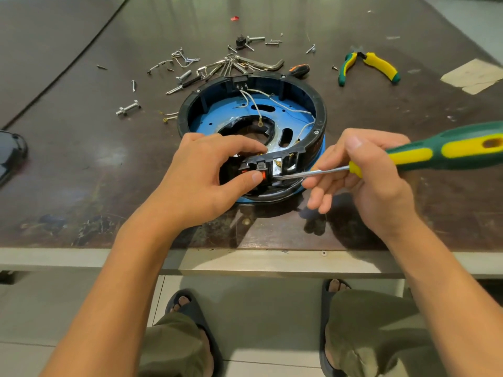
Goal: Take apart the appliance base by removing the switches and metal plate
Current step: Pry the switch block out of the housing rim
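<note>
While L hand over switches, screws, hex keys, pliers behind base.

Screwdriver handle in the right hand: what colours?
Green and yellow plastic screwdriver handle, head view.

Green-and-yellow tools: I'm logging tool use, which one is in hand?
The screwdriver, gripped by the right hand, tip at the near wall of the appliance base; the pliers lie unheld on the table behind.

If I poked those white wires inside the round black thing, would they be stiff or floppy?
Probably floppy: the white wires sag in loose curves over the blue plate instead of standing straight. One ends loose in a small ring terminal, so a poke would likely swing it aside. They look thin, so probably light too.
</note>
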